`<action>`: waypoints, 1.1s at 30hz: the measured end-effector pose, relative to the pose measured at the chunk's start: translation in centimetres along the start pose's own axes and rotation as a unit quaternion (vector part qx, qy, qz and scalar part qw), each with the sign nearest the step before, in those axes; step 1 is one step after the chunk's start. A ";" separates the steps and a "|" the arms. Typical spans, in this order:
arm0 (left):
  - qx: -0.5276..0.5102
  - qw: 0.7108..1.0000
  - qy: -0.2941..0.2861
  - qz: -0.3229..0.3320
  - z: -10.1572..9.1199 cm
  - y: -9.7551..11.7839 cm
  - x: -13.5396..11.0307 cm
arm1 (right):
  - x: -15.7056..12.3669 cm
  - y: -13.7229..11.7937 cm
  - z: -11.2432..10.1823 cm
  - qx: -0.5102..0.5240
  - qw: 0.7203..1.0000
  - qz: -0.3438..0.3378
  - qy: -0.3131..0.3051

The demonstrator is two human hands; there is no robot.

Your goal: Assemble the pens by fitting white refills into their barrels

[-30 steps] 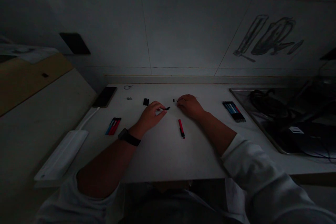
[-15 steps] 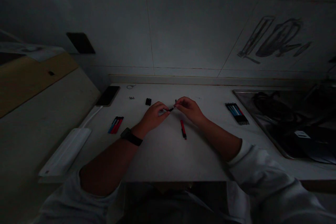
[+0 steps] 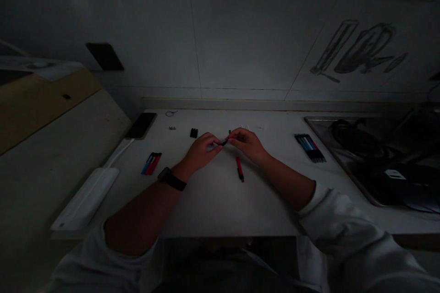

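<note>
My left hand (image 3: 201,151) and my right hand (image 3: 247,143) meet over the middle of the white table (image 3: 213,197). Both pinch a small black pen part (image 3: 224,143) between their fingertips, just above the table. A red pen barrel with a black tip (image 3: 239,168) lies on the table right below my right hand. A black watch (image 3: 169,179) sits on my left wrist. The room is dim, so the small part's shape is hard to make out.
A bundle of red and blue pens (image 3: 150,163) lies at left, a row of dark and blue pens (image 3: 309,147) at right. Small black caps (image 3: 194,132), a phone (image 3: 141,125), a white power strip (image 3: 85,198) and a dark tray with cables (image 3: 374,155) surround the hands.
My right hand rose from lying flat on the table and came to my left hand. Both now pinch the black part that the left hand held alone.
</note>
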State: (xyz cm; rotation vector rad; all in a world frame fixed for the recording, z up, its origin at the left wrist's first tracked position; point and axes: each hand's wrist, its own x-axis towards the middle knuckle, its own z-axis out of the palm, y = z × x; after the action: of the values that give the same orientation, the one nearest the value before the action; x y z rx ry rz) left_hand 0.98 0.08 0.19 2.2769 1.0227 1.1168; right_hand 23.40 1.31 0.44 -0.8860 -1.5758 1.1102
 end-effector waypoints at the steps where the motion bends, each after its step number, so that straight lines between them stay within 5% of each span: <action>1: -0.001 1.000 0.001 -0.001 0.0 0.0 0.0 | 0.0 0.0 0.0 -0.001 1.000 -0.001 -0.002; 10: -0.031 0.999 0.031 -0.010 0.1 0.1 0.1 | -0.1 -0.6 -0.4 -0.114 0.992 -0.044 -0.006; 16: -0.040 0.997 0.061 -0.029 0.0 -0.1 0.1 | 2.4 -1.0 -5.7 -0.235 0.957 -0.056 0.161; 19: -0.038 0.996 0.067 -0.034 -0.2 0.0 0.1 | 3.2 -0.8 -8.6 -0.329 0.925 -0.041 0.184; 24: -0.031 0.996 0.070 -0.046 -0.4 0.2 0.2 | 3.2 -0.3 -10.7 -0.479 0.873 0.038 0.085; 29: -0.025 0.997 0.063 -0.041 -0.3 0.2 0.2 | 3.0 0.4 -10.4 -0.559 0.820 0.108 -0.057; 33: -0.025 0.997 0.065 -0.045 -0.3 0.1 0.1 | 2.9 0.1 -10.0 -0.604 0.782 0.121 -0.093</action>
State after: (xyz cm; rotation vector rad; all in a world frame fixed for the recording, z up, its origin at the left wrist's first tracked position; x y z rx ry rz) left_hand 0.87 0.09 0.50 2.1207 1.1229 1.2520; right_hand 32.30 6.33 2.25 -1.8793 -2.3943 0.1787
